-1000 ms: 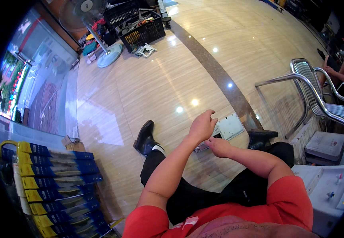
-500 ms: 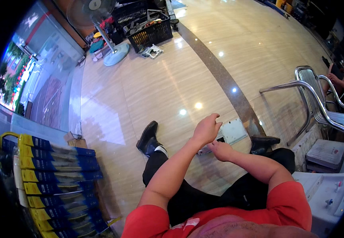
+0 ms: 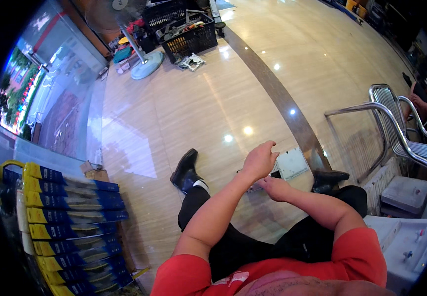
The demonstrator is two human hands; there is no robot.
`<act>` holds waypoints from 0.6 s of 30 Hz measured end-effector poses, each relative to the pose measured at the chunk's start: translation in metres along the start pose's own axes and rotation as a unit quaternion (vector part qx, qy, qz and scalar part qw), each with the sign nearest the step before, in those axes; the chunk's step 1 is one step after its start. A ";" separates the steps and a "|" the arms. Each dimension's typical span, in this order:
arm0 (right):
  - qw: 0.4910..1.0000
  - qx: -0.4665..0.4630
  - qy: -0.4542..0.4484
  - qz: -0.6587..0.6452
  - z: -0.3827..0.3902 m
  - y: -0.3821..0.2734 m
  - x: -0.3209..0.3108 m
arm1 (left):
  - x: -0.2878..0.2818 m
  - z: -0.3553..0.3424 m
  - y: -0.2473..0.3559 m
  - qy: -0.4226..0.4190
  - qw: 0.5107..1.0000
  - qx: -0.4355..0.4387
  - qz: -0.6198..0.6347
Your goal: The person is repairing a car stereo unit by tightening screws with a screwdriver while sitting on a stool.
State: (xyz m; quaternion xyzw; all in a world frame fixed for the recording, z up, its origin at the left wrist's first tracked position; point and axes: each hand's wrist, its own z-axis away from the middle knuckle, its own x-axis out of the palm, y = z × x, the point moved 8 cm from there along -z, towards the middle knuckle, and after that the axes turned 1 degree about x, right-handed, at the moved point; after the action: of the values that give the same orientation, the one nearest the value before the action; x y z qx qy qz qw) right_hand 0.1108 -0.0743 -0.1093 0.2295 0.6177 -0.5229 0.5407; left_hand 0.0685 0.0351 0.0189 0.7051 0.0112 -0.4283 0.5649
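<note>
A flat, pale rectangular panel-like device point(image 3: 294, 164) lies on the floor between my legs, with a dark opening near its middle. My left hand point(image 3: 261, 160) is over its left part, back of the hand up. Its index finger points away to the right while the other fingers curl down, closed; what they grip is hidden. Just nearer to me, my right hand point(image 3: 276, 189) is at the device's near edge. Its fingers are pressed together in a pinch, and anything in them is too small or covered to name.
Black boots point(image 3: 184, 170) flank the device. A metal-armed chair point(image 3: 388, 116) and a plastic case point(image 3: 406, 192) are on the right, above a white water dispenser point(image 3: 410, 241). Blue-yellow boxes point(image 3: 75, 217) are stacked left. A fan point(image 3: 147, 65) and a black tool crate point(image 3: 191, 39) stand far off; a person sits far right.
The view has shifted very slightly. My two hands stay at the device in nearly the same pose.
</note>
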 end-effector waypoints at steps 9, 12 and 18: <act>0.998 0.053 -0.015 0.002 -0.005 0.018 0.007 | 0.000 -0.001 0.002 -0.005 1.000 -0.008 -0.004; 0.999 0.043 -0.033 0.005 -0.003 0.002 -0.002 | -0.002 0.001 -0.001 -0.005 1.000 -0.007 -0.007; 0.994 0.062 -0.089 0.008 -0.004 0.019 0.012 | 0.002 0.002 0.002 -0.015 1.000 -0.007 -0.007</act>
State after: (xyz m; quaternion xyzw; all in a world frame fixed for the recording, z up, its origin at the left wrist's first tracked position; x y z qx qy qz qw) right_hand 0.1218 -0.0676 -0.1280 0.2199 0.5317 -0.5744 0.5823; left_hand 0.0701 0.0318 0.0196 0.6948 0.0103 -0.4424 0.5669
